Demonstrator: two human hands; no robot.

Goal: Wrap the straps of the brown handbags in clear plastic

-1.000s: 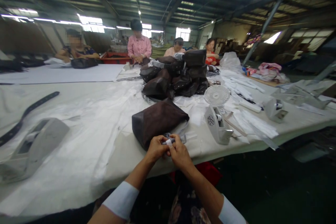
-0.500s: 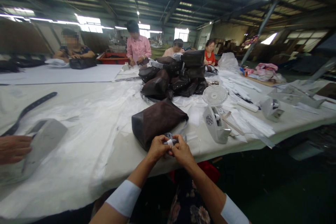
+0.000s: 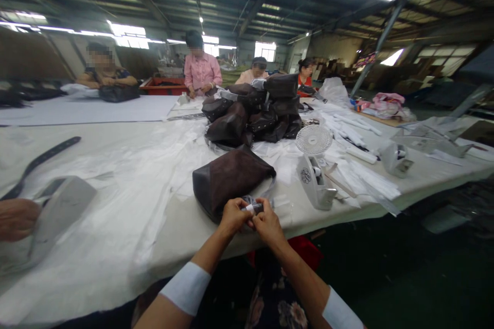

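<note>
A dark brown handbag [image 3: 233,172] with black end panels lies on the covered table in front of me. At its near right edge my left hand [image 3: 234,215] pinches one end of a dark strap [image 3: 252,207], which has clear plastic and a white band round it. My right hand [image 3: 267,222] grips the same strap from the other side, fingers closed, thumbs close together. The strap seems to belong to the handbag, but the join is hidden. The fingertips partly cover the white band.
Beyond the handbag rises a pile of similar bags [image 3: 250,113]. To the right stand a tape dispenser [image 3: 316,185], a small white fan [image 3: 314,140] and white strips [image 3: 370,177]. A co-worker's hand [image 3: 17,219] is at another dispenser [image 3: 67,211] on the left, near a dark belt [image 3: 46,157].
My hands stay on the strap with barely any shift. The co-worker's hand at the left has drawn slightly leftward, its fingers more curled. The view has turned slightly.
</note>
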